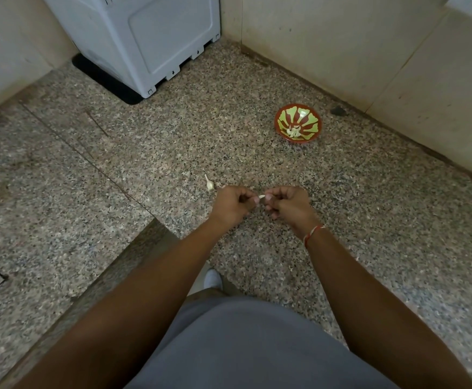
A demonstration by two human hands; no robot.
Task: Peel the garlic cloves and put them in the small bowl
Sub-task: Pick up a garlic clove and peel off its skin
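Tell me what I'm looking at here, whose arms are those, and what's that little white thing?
No machine here, just a person. The camera sits on their head and looks down, so you see their own arms. The left hand and the right hand both pinch one small garlic clove between them, for peeling. Another garlic clove lies on the speckled stone counter, beside the left hand. Farther off, toward the right, stands a small red and green bowl with peeled cloves inside. The big white box in the far corner is some appliance.
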